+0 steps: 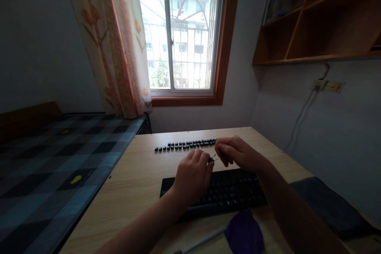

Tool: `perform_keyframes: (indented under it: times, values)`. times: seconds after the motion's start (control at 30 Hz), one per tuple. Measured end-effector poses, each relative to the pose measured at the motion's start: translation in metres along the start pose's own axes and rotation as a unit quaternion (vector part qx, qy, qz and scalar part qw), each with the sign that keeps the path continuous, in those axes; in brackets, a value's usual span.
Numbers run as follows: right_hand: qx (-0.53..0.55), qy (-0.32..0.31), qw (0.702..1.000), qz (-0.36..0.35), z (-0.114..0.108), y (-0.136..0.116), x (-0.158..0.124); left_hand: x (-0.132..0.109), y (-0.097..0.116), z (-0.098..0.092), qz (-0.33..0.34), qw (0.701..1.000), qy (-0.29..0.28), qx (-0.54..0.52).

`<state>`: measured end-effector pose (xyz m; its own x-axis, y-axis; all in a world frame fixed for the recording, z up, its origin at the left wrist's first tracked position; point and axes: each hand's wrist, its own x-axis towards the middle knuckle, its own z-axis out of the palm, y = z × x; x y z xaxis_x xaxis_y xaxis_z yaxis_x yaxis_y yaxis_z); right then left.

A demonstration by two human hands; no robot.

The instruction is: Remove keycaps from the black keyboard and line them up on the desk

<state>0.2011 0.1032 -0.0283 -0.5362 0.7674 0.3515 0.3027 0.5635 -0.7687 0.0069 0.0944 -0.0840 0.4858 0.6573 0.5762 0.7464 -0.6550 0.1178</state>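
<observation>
My left hand [193, 170] is closed, with a small black keycap [211, 160] pinched at its fingertips. My right hand [236, 152] grips a thin wire keycap puller [215, 157], whose wire ends reach to the keycap. Its handle is mostly hidden in my fingers. Below both hands lies a black keyboard [228, 192], partly covered by my hands and forearms. Beyond them, loose black keycaps [184, 145] stand in two rows across the table, the right end passing behind my right hand.
On the wooden table [133, 182], a purple cloth [244, 233] and a thin pale stick [205, 239] lie in front of the keyboard. A dark flat case [327, 202] rests at the right edge. A bed with a checked cover [89, 147] adjoins the left side.
</observation>
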Motion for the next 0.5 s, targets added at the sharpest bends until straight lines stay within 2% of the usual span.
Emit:
perform_keyframes:
  times: [0.13,0.3,0.5]
  values:
    - [0.014,0.018,1.0,-0.007,0.002,0.002,0.004,0.001,-0.003,0.0,-0.023,1.0,0.006,-0.019]
    - [-0.048,0.018,0.999,-0.005,-0.001,0.003,0.001,0.002,-0.003,0.008,-0.083,0.991,-0.015,-0.107]
    - [-0.06,0.025,0.998,0.005,0.0,0.007,0.002,0.001,-0.006,0.013,-0.078,0.992,-0.015,-0.099]
